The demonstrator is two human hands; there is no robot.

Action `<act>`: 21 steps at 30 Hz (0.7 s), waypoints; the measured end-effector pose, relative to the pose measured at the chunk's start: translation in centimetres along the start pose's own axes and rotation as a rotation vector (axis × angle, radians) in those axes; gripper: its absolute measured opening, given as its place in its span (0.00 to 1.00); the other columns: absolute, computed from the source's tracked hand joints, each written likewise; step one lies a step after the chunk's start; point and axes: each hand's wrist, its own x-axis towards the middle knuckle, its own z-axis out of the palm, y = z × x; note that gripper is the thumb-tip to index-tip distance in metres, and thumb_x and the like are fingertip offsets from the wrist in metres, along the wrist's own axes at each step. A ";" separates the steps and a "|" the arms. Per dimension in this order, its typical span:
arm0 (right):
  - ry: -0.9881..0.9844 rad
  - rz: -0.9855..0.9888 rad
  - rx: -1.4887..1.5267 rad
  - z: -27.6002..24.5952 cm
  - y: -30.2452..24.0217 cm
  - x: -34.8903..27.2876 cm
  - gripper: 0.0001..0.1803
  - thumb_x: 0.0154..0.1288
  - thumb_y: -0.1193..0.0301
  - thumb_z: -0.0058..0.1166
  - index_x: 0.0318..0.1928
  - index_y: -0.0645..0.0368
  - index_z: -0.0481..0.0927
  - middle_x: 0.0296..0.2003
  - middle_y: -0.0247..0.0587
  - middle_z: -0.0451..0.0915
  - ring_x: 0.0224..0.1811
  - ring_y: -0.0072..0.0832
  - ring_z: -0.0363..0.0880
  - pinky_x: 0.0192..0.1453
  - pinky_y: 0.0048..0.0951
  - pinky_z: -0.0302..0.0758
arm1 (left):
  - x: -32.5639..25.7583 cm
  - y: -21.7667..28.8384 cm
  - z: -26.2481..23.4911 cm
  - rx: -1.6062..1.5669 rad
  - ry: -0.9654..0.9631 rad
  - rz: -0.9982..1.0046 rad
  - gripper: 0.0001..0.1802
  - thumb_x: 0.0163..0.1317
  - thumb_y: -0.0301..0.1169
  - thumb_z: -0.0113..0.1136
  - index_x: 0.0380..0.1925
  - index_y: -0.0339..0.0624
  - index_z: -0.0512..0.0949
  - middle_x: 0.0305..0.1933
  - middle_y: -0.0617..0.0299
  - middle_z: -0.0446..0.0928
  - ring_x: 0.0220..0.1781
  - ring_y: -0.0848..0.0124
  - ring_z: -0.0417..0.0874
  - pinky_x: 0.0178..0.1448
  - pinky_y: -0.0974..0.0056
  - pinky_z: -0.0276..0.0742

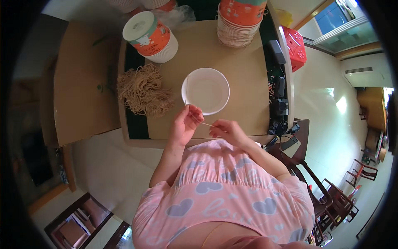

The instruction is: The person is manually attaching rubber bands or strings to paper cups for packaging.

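Left hand (pixel 185 124) and right hand (pixel 230 131) each pinch one thin, pale string (pixel 207 124) at the middle of the frame, seemingly to keep the short span between them straight. Past the left fingertips it runs up across the left part of a white tub (pixel 206 89). A tangled heap of tan cords (pixel 145 91) lies at centre left, probably put there for easy reach by the left hand. Stacked orange-and-white tubs (pixel 151 38) stand upper left; another stack (pixel 239 23) is cut off by the top edge. Fingers hide where the string is gripped, and whether its far end touches the tub is hard to tell.
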 end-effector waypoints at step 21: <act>-0.021 0.151 0.230 -3.5 1.2 -1.4 0.13 0.69 0.75 0.46 0.53 0.58 0.72 0.28 0.35 0.77 0.29 0.19 0.75 0.33 0.21 0.74 | -2.0 -1.6 -3.0 0.265 0.108 -0.186 0.15 0.70 0.36 0.47 0.42 0.34 0.76 0.41 0.52 0.80 0.43 0.64 0.82 0.51 0.60 0.79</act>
